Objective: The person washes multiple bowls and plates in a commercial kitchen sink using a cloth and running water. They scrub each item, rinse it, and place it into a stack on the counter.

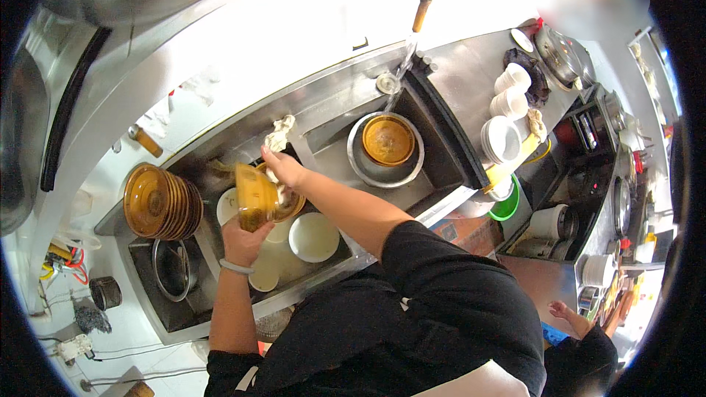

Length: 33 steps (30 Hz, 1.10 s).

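Over the middle sink basin [325, 292], my left hand [245, 241] grips a translucent amber bowl [256, 198] tipped on its side. My right hand [284, 168] is at the bowl's open side, its thumb raised. Something whitish shows by its fingers, blurred and partly hidden, so what it holds is unclear. Another amber bowl [295, 209] shows partly behind. Below my hands, white bowls [314, 237] sit in the basin. A crumpled pale cloth [280, 131] lies by the sink divider.
Water runs from a tap [423, 11] towards a metal basin [356, 160] holding an amber bowl [389, 139]. Stacked amber dishes [148, 201] stand at left, above a metal pot [171, 270]. White bowls [503, 139] line the right counter. Another person's hand [561, 310] appears at lower right.
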Motion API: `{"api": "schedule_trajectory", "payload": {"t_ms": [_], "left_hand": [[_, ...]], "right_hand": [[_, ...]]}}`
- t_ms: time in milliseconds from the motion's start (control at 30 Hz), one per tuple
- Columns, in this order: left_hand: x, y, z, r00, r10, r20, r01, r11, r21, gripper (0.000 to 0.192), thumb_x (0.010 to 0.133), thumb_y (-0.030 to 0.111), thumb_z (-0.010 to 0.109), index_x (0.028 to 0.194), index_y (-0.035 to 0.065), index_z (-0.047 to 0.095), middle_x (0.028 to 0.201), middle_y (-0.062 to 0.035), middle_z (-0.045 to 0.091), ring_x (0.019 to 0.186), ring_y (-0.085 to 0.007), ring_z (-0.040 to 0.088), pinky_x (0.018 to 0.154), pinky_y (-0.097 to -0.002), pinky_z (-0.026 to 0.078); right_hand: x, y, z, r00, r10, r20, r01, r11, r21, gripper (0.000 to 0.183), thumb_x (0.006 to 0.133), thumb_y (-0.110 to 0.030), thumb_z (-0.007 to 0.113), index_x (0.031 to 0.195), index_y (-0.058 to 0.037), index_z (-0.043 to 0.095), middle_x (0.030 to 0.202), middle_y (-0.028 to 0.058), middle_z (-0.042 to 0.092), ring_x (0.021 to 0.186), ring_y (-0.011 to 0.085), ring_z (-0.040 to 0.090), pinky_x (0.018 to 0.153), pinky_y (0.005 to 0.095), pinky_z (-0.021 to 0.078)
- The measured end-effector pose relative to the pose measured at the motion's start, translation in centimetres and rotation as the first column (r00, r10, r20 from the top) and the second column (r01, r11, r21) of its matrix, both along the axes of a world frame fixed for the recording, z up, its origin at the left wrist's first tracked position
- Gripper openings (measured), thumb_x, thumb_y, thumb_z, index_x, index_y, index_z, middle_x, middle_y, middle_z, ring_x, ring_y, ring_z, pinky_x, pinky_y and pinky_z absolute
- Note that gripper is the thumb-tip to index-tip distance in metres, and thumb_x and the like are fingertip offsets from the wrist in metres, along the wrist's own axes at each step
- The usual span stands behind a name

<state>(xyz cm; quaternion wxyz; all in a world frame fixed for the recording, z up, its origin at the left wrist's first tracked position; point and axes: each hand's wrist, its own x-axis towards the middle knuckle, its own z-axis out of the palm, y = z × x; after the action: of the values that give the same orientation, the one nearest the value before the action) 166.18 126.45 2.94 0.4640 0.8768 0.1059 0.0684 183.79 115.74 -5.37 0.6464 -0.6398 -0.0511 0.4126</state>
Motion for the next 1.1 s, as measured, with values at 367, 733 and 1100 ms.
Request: {"api": "schedule_trajectory", "payload": {"t_ms": [367, 733, 1100], "left_hand": [[8.2, -9.7, -2.5, 0.812, -0.562, 0.156, 0.291, 0.622, 0.727, 0.035, 0.077, 0.017, 0.070, 0.111, 0.0137, 0.067, 0.112, -0.0080, 0.060, 0.108, -0.0291, 0.057, 0.099, -0.0449, 0.043], [-2.0, -6.1, -6.2, 0.932, -0.307, -0.194, 0.362, 0.737, 0.571, 0.040, 0.074, 0.014, 0.077, 0.113, 0.0087, 0.066, 0.125, -0.0145, 0.056, 0.110, -0.0341, 0.058, 0.093, -0.0456, 0.048], [-10.3, -4.4, -12.6, 0.951, 0.068, -0.303, 0.078, 0.892, 0.445, 0.045, 0.078, 0.016, 0.075, 0.120, 0.0096, 0.061, 0.133, -0.0195, 0.049, 0.112, -0.0378, 0.057, 0.094, -0.0460, 0.048]], "right_hand": [[-0.5, -19.3, 0.9, 0.836, -0.369, -0.407, 0.464, 0.870, 0.164, 0.060, 0.084, 0.010, 0.043, 0.139, -0.0133, 0.039, 0.115, 0.0166, 0.062, 0.085, 0.0338, 0.068, 0.053, 0.0432, 0.0613], [8.8, -27.7, -15.7, 0.105, -0.877, -0.468, 0.903, 0.281, -0.325, 0.051, 0.097, 0.002, 0.041, 0.143, -0.0169, 0.037, 0.145, 0.0191, 0.036, 0.123, 0.0453, 0.046, 0.084, 0.0656, 0.0554], [2.6, -13.7, -17.8, 0.738, -0.591, -0.325, 0.580, 0.802, -0.141, 0.024, 0.097, -0.027, 0.059, 0.101, -0.0038, 0.054, 0.087, 0.0115, 0.061, 0.060, 0.0206, 0.057, 0.054, 0.0343, 0.0526]]}}
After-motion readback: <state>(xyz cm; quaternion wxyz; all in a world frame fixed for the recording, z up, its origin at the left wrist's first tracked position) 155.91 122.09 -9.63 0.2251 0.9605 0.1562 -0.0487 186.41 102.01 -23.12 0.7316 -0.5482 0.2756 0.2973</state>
